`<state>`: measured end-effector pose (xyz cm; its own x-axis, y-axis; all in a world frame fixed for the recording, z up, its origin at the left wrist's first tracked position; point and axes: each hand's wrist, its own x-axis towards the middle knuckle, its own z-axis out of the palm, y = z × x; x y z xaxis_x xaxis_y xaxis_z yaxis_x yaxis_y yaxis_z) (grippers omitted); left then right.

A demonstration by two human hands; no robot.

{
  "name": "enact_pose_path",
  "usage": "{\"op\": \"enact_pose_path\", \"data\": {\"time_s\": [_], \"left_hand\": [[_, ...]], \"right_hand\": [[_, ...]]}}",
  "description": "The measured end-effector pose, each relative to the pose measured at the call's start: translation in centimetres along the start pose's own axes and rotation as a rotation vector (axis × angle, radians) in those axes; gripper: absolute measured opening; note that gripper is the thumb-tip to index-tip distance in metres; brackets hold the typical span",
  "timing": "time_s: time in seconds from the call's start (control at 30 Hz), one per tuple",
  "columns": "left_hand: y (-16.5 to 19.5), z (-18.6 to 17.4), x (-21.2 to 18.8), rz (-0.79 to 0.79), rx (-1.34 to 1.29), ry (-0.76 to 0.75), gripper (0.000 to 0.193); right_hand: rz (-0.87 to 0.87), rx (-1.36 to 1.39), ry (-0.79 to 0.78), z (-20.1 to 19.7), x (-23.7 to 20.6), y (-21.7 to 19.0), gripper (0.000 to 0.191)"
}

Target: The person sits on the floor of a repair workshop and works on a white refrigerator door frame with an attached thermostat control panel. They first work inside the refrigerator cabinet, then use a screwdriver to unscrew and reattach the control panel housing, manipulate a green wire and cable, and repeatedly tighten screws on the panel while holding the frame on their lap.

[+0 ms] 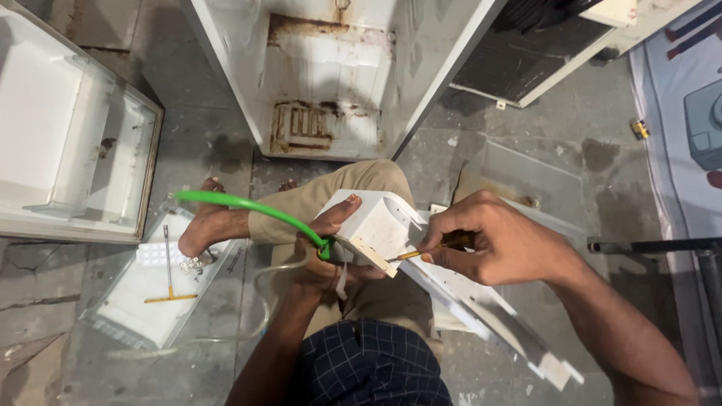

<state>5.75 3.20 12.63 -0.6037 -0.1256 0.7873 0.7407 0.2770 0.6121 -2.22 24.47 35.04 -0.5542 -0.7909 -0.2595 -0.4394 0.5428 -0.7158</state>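
Note:
My left hand grips a white plastic housing part over my lap, thumb along its top edge. A green hose arcs from the left and ends by that hand. My right hand holds a small screwdriver with a yellow shaft, its tip against the lower edge of the white part. A long white panel runs from under the part toward the lower right.
An open, rust-stained white fridge cabinet stands ahead. A fridge door lies at left. A white tray by my bare foot holds a T-handle tool. A clear tube loops on the concrete floor.

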Motion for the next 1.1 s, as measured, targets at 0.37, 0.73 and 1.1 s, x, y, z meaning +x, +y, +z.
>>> {"op": "enact_pose_path", "data": {"time_s": [0.37,0.73,1.1], "left_hand": [[0.6,0.6,2.6,-0.108,0.024,0.003,0.101],[1.2,-0.3,2.7,-0.476,0.046,-0.130,0.095],[0.1,-0.1,0.3,-0.475,0.090,-0.205,0.091]], "right_hand": [[-0.398,-0.389,0.222,1.2,1.3,4.5,0.017],[-0.435,0.044,0.255,2.8,1.5,6.1,0.019],[-0.316,0.059,0.274,4.7,2.2,7.0,0.017]]}}
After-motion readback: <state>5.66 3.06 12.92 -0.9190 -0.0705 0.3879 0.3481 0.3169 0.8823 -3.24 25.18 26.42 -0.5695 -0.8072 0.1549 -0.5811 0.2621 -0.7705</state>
